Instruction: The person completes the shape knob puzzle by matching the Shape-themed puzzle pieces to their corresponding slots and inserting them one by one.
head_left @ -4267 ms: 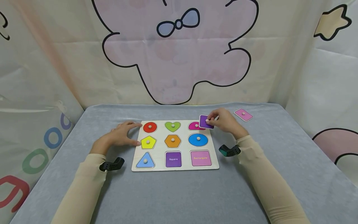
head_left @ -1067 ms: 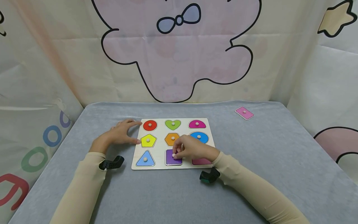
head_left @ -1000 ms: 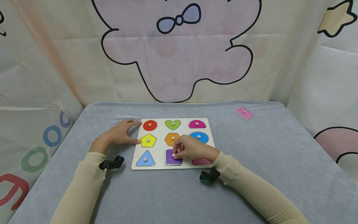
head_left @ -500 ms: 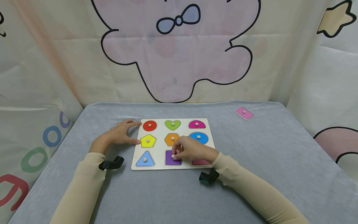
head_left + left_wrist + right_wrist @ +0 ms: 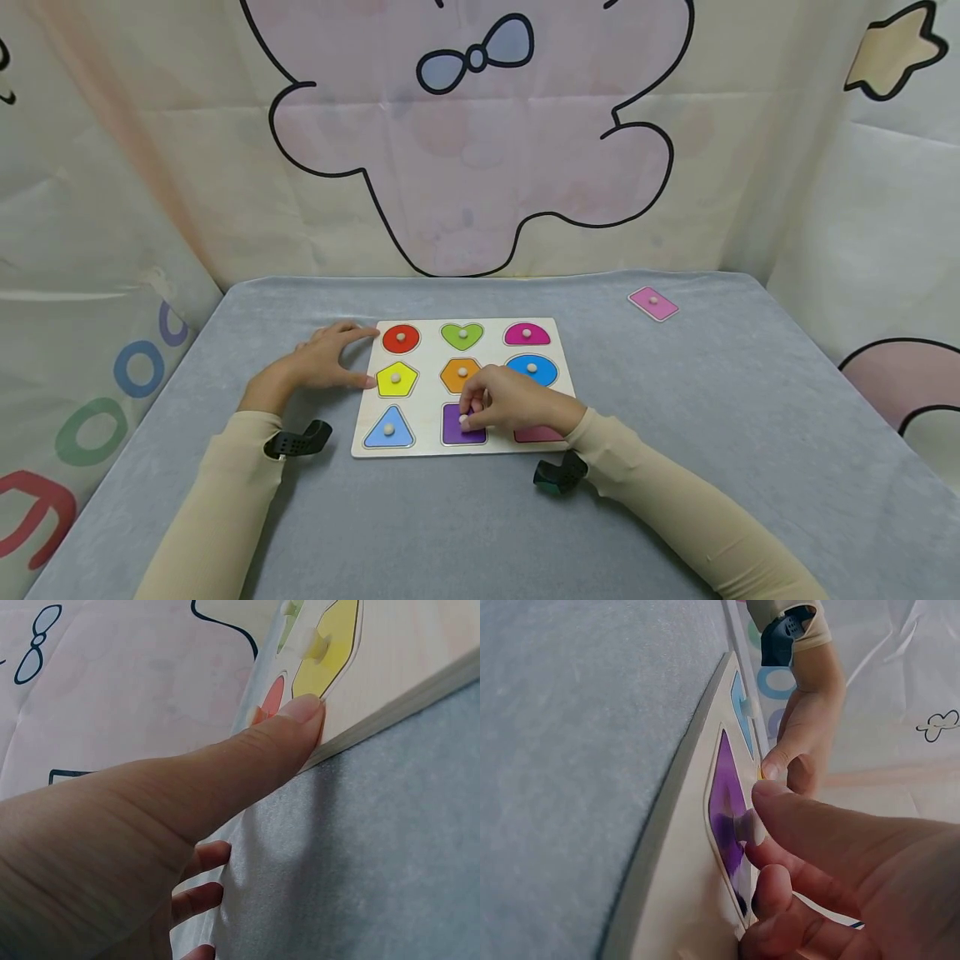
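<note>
A wooden shape puzzle board (image 5: pixel 427 442) lies flat in the middle of the table in the head view. My right hand (image 5: pixel 517 398) pinches the knob of the purple square puzzle piece (image 5: pixel 453 433), which sits in the bottom middle slot. In the right wrist view, thumb and fingers meet around that knob (image 5: pixel 748 828), and the purple piece lies level in its recess. My left hand (image 5: pixel 318 360) rests at the board's left edge, thumb and index finger spread apart. Its thumb (image 5: pixel 292 724) presses on the board beside the yellow pentagon piece (image 5: pixel 326 660).
A pink rectangle piece (image 5: pixel 653 304) with a knob lies at the table's back right. The board's pink rectangle slot (image 5: pixel 536 434) is partly covered by my right hand. Other knobbed pieces, such as the blue triangle (image 5: pixel 388 431), sit in their slots. A printed curtain hangs behind.
My right hand has carried the purple square from above the board's upper right corner to the bottom middle slot, where it has settled flat. The left hand has stayed put.
</note>
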Tool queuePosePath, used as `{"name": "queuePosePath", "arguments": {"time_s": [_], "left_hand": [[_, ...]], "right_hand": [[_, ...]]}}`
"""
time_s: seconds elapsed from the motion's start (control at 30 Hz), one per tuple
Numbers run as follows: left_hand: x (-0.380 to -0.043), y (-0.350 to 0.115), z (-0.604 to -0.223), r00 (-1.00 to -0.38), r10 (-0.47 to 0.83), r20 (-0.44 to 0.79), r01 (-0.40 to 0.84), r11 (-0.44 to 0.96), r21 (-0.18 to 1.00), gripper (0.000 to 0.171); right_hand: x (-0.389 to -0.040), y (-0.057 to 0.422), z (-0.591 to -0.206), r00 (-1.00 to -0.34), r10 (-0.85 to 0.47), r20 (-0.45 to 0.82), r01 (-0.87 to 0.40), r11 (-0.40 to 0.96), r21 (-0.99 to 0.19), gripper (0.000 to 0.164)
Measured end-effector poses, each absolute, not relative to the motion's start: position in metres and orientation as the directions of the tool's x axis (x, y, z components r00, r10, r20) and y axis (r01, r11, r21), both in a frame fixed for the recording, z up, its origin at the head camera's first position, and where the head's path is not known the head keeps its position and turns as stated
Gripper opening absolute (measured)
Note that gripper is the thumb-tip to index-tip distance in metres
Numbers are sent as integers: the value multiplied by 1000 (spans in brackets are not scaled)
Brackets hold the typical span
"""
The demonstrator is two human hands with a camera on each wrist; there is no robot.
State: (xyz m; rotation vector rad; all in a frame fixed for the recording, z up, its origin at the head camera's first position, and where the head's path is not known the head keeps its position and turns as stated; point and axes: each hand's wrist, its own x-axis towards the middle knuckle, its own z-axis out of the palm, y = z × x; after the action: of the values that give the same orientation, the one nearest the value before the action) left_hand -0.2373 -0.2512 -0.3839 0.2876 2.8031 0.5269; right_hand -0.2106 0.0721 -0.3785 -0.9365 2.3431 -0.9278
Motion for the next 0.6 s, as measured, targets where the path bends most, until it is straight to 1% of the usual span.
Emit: {"name": "queuePosePath", "arguments": {"time_s": [0.47,0.6], "left_hand": [[-238,-252,-385,-942,244,-232,145,915,377,91],[-238,-252,-385,-941,247,-230,148,914,378,91]], "right_hand": [[-212,76,-376,-660,-736,-150,-412,522,-747,12],[-212,77,-373,-669,-727,-156,-401,530,-747,9]]}}
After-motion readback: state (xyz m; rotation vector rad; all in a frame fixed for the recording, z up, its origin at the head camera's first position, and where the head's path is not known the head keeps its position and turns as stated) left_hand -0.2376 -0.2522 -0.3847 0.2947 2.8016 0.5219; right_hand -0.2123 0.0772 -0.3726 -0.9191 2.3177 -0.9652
